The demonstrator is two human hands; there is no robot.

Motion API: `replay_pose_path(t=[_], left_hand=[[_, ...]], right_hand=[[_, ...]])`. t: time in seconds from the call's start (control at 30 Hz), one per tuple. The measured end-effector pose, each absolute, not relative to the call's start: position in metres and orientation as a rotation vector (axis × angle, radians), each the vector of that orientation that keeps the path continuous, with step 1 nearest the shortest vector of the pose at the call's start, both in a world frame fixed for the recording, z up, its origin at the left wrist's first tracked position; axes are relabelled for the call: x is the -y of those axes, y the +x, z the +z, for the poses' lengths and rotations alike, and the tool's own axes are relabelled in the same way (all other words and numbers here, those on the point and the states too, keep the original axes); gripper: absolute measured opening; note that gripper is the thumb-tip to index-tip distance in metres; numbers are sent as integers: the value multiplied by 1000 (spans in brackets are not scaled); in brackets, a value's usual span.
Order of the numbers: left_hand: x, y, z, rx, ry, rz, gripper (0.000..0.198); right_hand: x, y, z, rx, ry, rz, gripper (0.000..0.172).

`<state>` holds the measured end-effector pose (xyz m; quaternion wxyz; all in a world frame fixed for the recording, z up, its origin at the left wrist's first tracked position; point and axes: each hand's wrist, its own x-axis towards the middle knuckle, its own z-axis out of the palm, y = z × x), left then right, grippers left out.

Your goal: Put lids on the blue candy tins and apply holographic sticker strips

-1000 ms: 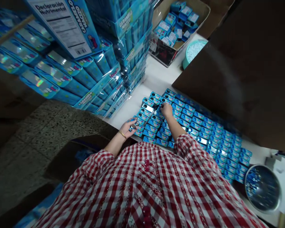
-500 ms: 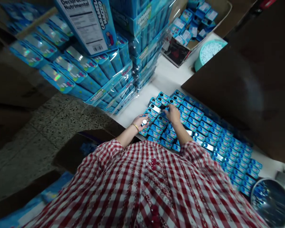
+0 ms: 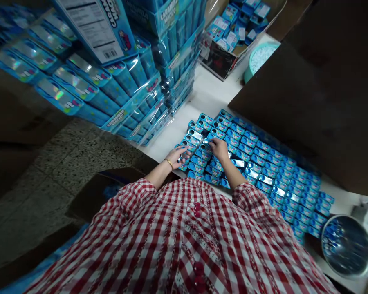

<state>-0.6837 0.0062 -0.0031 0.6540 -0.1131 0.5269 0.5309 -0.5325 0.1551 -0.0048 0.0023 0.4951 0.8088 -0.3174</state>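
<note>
Box block: small blue printed boxes (image 3: 266,187) are laid out in close rows on the white table (image 3: 206,94); the block is taken as landmark.
Left end of block: dark round openings are seen on several boxes (image 3: 195,126); count not clear, some covered by the hands.
Middle and right of block: blue rounds are seen where the dark openings sit on the others; a few tops are washed out by glare.
Progress: judged mostly done by area, with the dark-opening boxes at the left end left over.
Right hand (image 3: 220,149): held over the left part of the block, fingertips drawn close together at a box top; whether anything is pinched cannot be told.
Left hand (image 3: 175,157): held at the block's left edge, palm partly up, fingers curled round small shiny discs (image 3: 183,155); count hidden.
Left of block: film-wrapped trays (image 3: 120,119) marked CARAMELO are stacked high.
Beyond block: a cardboard carton (image 3: 215,65) is filled with loose blue boxes (image 3: 230,37); a turquoise tub (image 3: 248,75) of white pieces is set beside it.
Far side of block: a large brown cardboard panel (image 3: 282,106) is stood alongside.
Right end of block: a steel bowl (image 3: 351,250) is placed near, blue pieces inside.
</note>
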Motion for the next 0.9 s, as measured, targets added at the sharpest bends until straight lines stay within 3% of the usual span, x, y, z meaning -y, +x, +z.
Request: replay_pose_path(t=[0.2,0.37,0.53,0.6,0.7,0.8,0.9], left_hand=[[3,-689,0,-1156,-189,1257,17],[3,-689,2,-1236,-136,1280,14],[0,-684,-2,-1362,-89,1218,24],[-1,-680,-5,-1469,-100,1171,25],[-2,-674,-9,-1572,-59,1109,23],[0,-667,-9,-1443,-40,1097,20],[5,-668,-9,-1154,-92,1117,20]], right_hand=[[-157,-566,-1,-2345,1332,-544,32],[-160,-587,-10,-2182,1292,-473,39],[-160,-580,-5,-2213,1304,-457,47],[-148,-571,-2,-2349,1344,-603,41],[-118,-560,-2,-2508,1295,-1230,32],[-96,-550,-7,-2227,1154,-1916,36],[-106,-537,-13,-2012,1323,-2166,30]])
